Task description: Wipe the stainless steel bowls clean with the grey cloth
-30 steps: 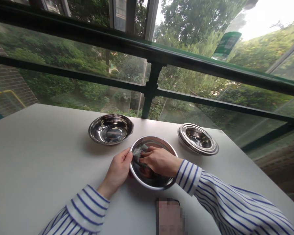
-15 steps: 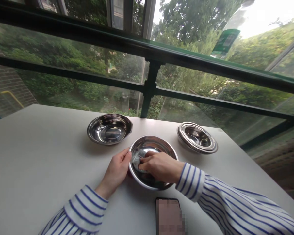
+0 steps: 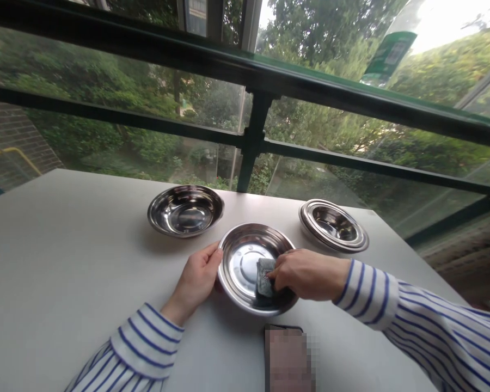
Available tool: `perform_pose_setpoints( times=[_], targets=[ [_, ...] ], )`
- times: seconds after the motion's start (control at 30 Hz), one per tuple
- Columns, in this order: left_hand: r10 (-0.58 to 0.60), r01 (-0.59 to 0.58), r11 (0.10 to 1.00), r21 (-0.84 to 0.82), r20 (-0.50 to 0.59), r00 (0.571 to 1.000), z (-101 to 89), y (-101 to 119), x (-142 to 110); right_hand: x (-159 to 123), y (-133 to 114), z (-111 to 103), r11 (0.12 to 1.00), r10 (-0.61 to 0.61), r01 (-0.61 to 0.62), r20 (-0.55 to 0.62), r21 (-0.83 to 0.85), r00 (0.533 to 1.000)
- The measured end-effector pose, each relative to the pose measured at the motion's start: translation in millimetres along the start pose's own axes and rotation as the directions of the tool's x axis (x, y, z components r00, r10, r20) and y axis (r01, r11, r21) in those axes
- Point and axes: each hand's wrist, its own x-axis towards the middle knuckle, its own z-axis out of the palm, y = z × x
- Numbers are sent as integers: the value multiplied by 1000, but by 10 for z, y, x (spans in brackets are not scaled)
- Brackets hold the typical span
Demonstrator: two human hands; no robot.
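Observation:
A shiny steel bowl (image 3: 240,261) sits on the white table (image 3: 65,261) in front of me. My left hand (image 3: 196,280) grips its left rim, thumb over the edge. My right hand (image 3: 306,272) is closed on a dark grey cloth (image 3: 264,276) and presses it against the right inner side of that bowl. Both sleeves are white with blue stripes.
A second steel bowl (image 3: 185,209) stands at the back left. A stack of steel bowls (image 3: 334,225) stands at the back right. A phone (image 3: 288,356) lies at the near edge. Behind the table runs a green railing (image 3: 253,136) with glass panels.
My right hand has slid the cloth from the left inner side of the bowl across to its right side. My left hand has kept its hold on the rim.

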Motion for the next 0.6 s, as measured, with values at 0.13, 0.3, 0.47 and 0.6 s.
perform_pose_setpoints(
  times=[0.13, 0.3, 0.47, 0.6],
  targets=[
    [-4, 4, 1000, -15, 1, 1000, 18, 14, -5, 10, -11, 43, 999, -41, 41, -56, 9, 998],
    [11, -11, 1000, 4, -1, 1000, 23, 4, 5, 228, -154, 108, 984, -159, 173, -201, 53, 967],
    [-3, 4, 1000, -19, 9, 1000, 12, 1, 6, 475, -26, 94, 999, 27, -31, -269, -9, 963],
    [-20, 20, 999, -30, 9, 1000, 23, 12, -2, 413, 101, 92, 995, 91, -96, -262, -10, 961]
  ],
)
